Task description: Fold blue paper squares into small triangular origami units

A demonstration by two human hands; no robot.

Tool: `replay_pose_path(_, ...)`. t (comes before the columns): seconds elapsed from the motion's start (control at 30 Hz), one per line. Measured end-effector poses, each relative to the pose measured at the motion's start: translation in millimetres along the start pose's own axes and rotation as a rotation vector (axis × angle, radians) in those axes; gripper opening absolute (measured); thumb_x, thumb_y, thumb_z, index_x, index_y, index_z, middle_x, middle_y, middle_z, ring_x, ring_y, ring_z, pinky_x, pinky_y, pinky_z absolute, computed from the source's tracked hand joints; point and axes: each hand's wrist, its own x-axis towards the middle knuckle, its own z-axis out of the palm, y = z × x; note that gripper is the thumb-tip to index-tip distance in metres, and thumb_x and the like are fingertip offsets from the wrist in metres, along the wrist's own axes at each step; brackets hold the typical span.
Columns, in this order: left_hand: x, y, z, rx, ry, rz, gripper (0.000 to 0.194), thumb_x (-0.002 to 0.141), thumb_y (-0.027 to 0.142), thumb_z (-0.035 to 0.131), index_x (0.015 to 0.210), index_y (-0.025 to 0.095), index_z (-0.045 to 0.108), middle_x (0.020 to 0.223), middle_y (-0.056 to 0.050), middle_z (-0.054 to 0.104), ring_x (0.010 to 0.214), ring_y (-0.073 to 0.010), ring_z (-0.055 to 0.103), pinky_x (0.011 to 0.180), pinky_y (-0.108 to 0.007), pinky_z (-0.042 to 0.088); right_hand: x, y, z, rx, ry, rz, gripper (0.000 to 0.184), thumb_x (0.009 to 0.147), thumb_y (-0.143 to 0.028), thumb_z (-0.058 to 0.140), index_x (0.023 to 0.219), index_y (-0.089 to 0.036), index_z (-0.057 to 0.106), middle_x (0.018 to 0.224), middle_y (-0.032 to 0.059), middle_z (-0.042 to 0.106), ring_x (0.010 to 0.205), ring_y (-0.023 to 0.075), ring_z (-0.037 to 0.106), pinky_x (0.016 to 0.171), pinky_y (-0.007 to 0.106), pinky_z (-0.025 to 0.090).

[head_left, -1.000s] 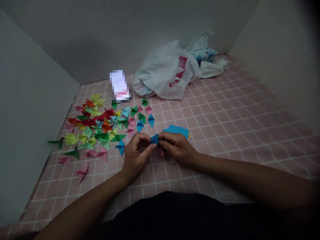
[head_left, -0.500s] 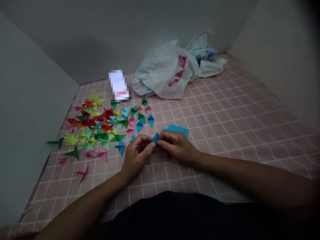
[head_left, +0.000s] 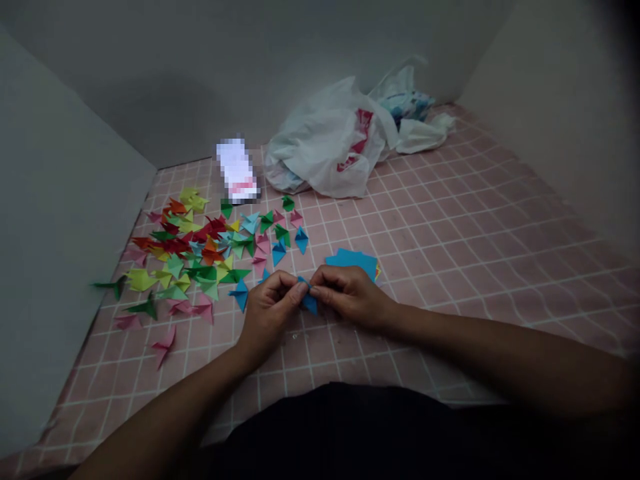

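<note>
Between my two hands is a small piece of folded blue paper, its pointed end hanging downward. My left hand pinches its left side between thumb and fingers. On the other side my right hand grips the paper's upper right part with thumb and forefinger. Fingers cover much of the paper, so its full shape is hidden. Just behind my right hand lies a stack of blue paper sheets, with a bit of yellow and red at its edge. A folded blue paper bird rests left of my left hand.
Many folded paper birds in several colours spread over the left of the pink checked cloth. Behind them lies a phone with a lit, blurred screen. White plastic bags stand against the back wall.
The blue paper has been turned between my fingers: its point stuck up before and now hangs down. Both hands have shifted only slightly and keep hold of it.
</note>
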Motion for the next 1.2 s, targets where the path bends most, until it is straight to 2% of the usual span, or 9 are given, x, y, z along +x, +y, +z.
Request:
replay_pose_path(0.17,-1.4,-3.2,-0.7,-0.035,-0.021,-0.041,0.019,0.084,0.032,0.074,0.073,0.018,0.065,0.064,0.001,0.068,0.059,-0.0107,0.061,0.060,-0.021,0.049,-1.7,-3.7,0.8,0.043,-0.013,0.022,0.019,0.096,-0.027,0.053,0.079,-0.019,0.055,0.065,-0.0017,0.054,0.064,0.0133,0.051,0.061,0.027,0.038)
replay_pose_path(0.3,-1.0,-2.1,1.5,-0.056,-0.016,-0.067,0.020,0.082,0.031,0.076,0.074,0.019,0.062,0.062,0.002,0.068,0.057,-0.0111,0.064,0.058,-0.021,0.049,-1.1,-4.9,0.7,0.054,0.028,0.023,0.020,0.096,-0.028,0.051,0.079,-0.019,0.053,0.068,-0.0009,0.054,0.067,0.0140,0.050,0.062,0.027,0.038)
replay_pose_path(0.47,-1.8,0.5,1.8,-0.022,-0.015,-0.038,0.020,0.081,0.032,0.076,0.074,0.019,0.062,0.063,0.001,0.068,0.057,-0.0121,0.065,0.058,-0.022,0.050,0.0,-4.4,0.0,0.050,0.019,0.010,0.018,0.093,-0.030,0.057,0.079,-0.019,0.055,0.073,-0.0003,0.056,0.068,0.0133,0.051,0.064,0.028,0.038)
replay_pose_path(0.63,-4.3,0.3,-2.1,0.059,-0.024,0.006,0.024,0.089,0.034,0.068,0.071,0.019,0.064,0.062,0.001,0.069,0.058,-0.0126,0.062,0.060,-0.024,0.049,-0.8,-8.0,-0.4,0.015,-0.023,-0.013,0.020,0.092,-0.027,0.058,0.075,-0.018,0.056,0.070,-0.0007,0.056,0.064,0.0120,0.050,0.061,0.026,0.039)
replay_pose_path(0.77,-3.2,-0.6,-3.1,0.079,-0.029,0.035,0.025,0.095,0.036,0.063,0.076,0.019,0.068,0.065,0.000,0.070,0.063,-0.0133,0.064,0.065,-0.025,0.050,-2.4,-8.6,0.2,0.075,0.011,0.045,0.019,0.094,-0.029,0.054,0.078,-0.019,0.056,0.067,-0.0014,0.056,0.058,0.0113,0.050,0.055,0.025,0.039)
replay_pose_path(0.93,-0.4,-3.9,-2.6,-0.025,-0.071,-0.037,0.019,0.088,0.036,0.073,0.083,0.019,0.067,0.066,0.000,0.072,0.062,-0.0143,0.066,0.063,-0.025,0.050,-3.3,-4.8,1.3,0.115,0.082,0.076,0.019,0.095,-0.031,0.055,0.081,-0.019,0.056,0.065,-0.0016,0.059,0.055,0.0109,0.052,0.053,0.025,0.040)
replay_pose_path(1.2,2.5,-7.5,-4.6,-0.004,-0.083,-0.013,0.023,0.094,0.037,0.066,0.080,0.020,0.068,0.070,-0.001,0.071,0.068,-0.0138,0.064,0.070,-0.026,0.049,-1.6,-6.6,1.0,0.229,0.058,0.134,0.019,0.095,-0.032,0.055,0.081,-0.019,0.055,0.062,-0.0046,0.055,0.048,0.0074,0.049,0.045,0.022,0.038)
